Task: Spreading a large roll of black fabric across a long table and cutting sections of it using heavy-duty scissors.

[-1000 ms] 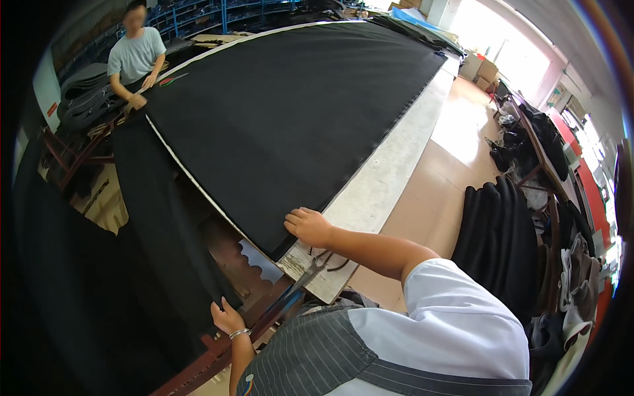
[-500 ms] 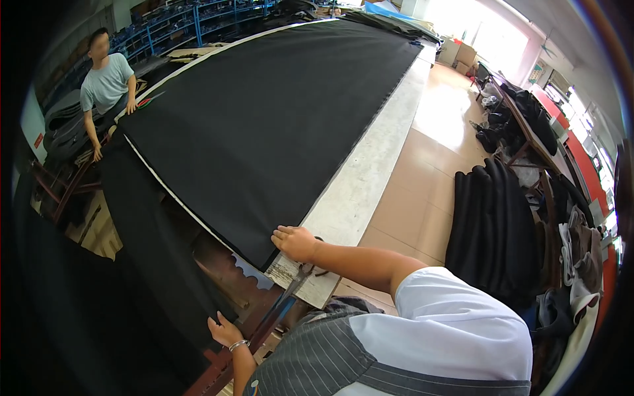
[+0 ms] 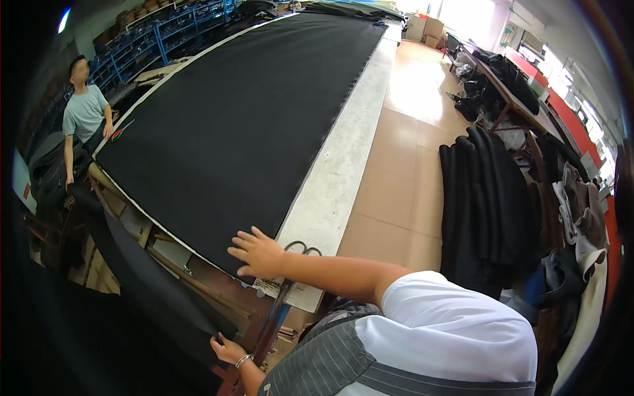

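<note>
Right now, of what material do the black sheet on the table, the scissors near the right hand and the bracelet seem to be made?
Black sheet: perhaps fabric or synthetic sheeting, matt; no glare, slightly uneven edge.
Scissors: probably metal, dark; slim blades and thin handle loops, partly hidden.
Bracelet: likely polished metal; silvery with bright highlights.

Black cloth [image 3: 218, 132] flat on table [image 3: 337, 178]

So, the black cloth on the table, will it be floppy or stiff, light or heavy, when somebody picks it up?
The cloth is probably floppy: the similar black sheet at the left hand hangs in a soft curve. It may be heavy overall, since it covers most of the long table.
</note>
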The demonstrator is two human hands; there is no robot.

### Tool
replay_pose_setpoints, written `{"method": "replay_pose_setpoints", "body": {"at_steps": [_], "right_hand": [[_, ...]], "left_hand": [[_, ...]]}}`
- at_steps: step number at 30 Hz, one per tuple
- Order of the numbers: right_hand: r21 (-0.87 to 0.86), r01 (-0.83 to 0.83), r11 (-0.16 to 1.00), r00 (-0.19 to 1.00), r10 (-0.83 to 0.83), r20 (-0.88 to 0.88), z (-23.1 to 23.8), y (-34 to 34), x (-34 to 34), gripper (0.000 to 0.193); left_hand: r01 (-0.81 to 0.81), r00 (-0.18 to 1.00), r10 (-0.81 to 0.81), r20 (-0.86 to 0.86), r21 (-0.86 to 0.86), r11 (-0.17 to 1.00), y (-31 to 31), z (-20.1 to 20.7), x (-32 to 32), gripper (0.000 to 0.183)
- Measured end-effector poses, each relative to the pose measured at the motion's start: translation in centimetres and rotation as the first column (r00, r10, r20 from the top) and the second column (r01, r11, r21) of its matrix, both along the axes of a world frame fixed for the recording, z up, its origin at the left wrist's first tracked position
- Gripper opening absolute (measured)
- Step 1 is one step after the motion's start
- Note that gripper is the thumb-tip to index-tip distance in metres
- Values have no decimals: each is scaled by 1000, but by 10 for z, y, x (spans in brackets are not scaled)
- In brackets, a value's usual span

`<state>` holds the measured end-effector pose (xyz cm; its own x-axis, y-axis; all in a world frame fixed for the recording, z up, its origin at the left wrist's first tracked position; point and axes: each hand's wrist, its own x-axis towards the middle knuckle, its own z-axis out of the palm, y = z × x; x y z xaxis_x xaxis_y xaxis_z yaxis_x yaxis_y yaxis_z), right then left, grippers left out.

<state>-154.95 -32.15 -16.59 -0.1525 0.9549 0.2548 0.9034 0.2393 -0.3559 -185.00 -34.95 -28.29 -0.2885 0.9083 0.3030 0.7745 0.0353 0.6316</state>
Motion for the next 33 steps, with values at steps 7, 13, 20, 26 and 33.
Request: {"method": "replay_pose_setpoints", "body": {"at_steps": [7,13,20,26,33], "right_hand": [[-76,-555,828,694,411,-591,35,-42,0,35],[-215,-377,901,838,233,-493,26,-125,144,39],[-500,208,841,740,-469,-482,-33,-279,336,41],[-498,416,761,601,-641,-478,-1,-314,474,41],[-363,628,688,415,-692,-591,-8,-320,635,39]], "left_hand": [[-75,962,124,242,-202,976,11,-7,-23,46],[-323,886,265,382,98,941,-8,66,-12,32],[-215,976,188,112,654,725,53,191,125,27],[95,991,-135,-15,784,613,96,292,328,38],[93,970,-218,108,664,742,200,291,533,49]]}}
